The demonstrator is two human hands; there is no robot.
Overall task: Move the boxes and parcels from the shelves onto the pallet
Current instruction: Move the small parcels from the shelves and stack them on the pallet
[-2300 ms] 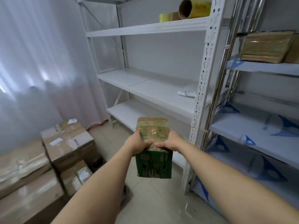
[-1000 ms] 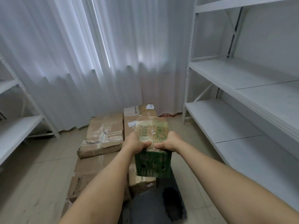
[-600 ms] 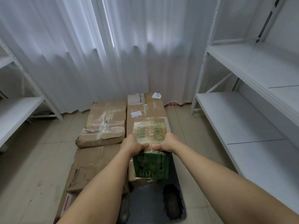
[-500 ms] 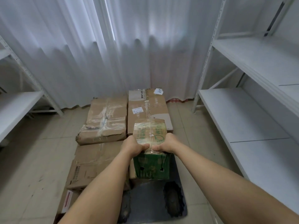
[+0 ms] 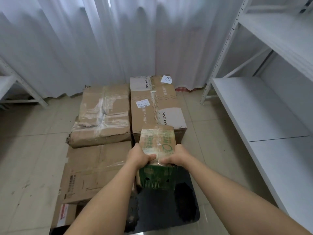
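Left hand and right hand clamped on opposite sides of green-printed box, thumbs curled over its taped top. Box carried above dark pallet, just short of TP-LINK carton. Placing step under way, by the look of it. Next: lower squarely onto bare pallet surface, then release.

Bare forearms, no sleeves

Two cartons sit side by side before the curtain — shelving (right side) flanks them.
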